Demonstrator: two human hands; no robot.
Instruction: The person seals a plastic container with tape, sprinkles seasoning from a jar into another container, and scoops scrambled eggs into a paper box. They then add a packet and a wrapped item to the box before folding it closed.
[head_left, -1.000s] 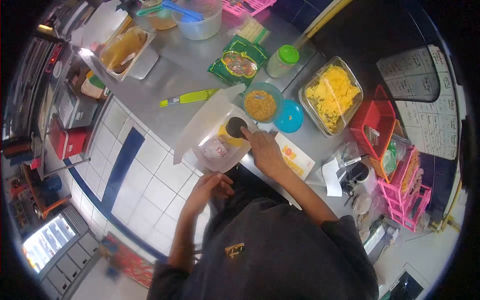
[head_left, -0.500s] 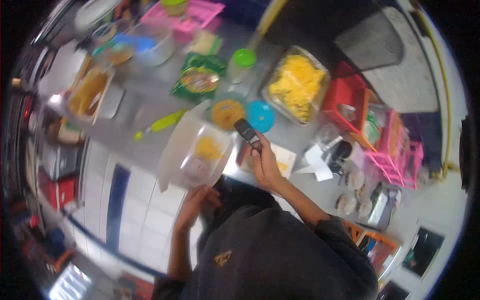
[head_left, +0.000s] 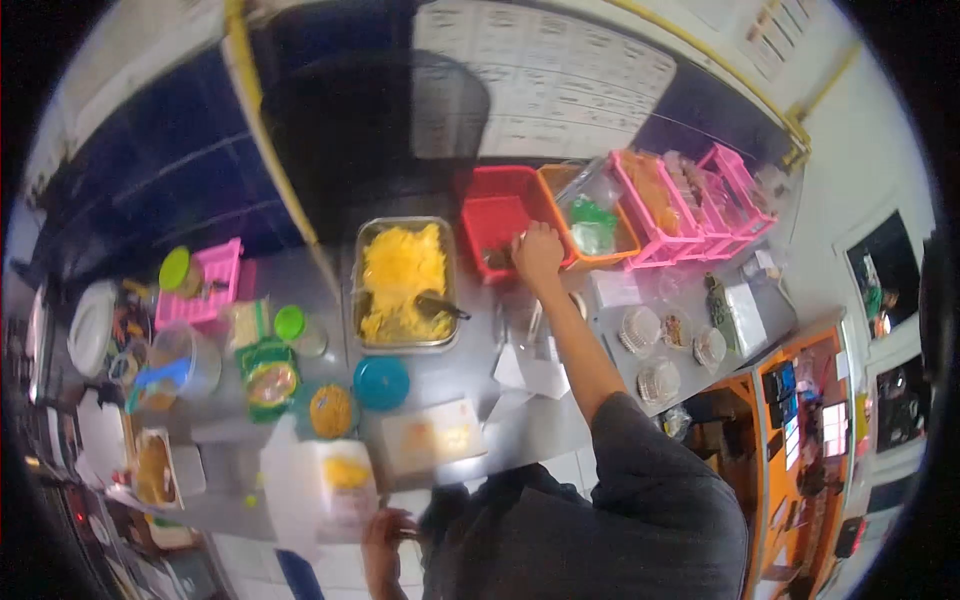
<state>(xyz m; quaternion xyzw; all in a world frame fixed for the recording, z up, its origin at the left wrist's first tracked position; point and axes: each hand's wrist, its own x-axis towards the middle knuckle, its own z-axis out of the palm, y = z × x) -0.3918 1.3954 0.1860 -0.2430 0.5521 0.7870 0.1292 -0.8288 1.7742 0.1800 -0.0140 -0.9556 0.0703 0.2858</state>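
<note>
My right hand (head_left: 540,252) reaches over the right side of a red basket (head_left: 500,212), fingers bent down and closed; what they hold is hidden. My left hand (head_left: 391,526), fingers loosely bent and apart, is at the lower right corner of a lined plastic container (head_left: 305,490) with a yellow shredded-looking heap (head_left: 346,472) inside. Above it, a metal tray (head_left: 404,346) is full of yellow food (head_left: 405,262), and a black-handled utensil (head_left: 440,304) rests in it. A stained white board (head_left: 432,436) lies between the container and the tray.
Orange (head_left: 622,250) and pink baskets (head_left: 655,235) stand right of the red one. Round clear tubs (head_left: 640,330) sit on the right. Around the container are a teal lid (head_left: 381,382), a tub of tan crumbs (head_left: 332,410), a green packet (head_left: 268,380) and a green-lidded jar (head_left: 291,323).
My view has swung to the right. My right hand has let go of the black-handled utensil, now in the yellow food, and moved to the red basket. The left hand stays by the container.
</note>
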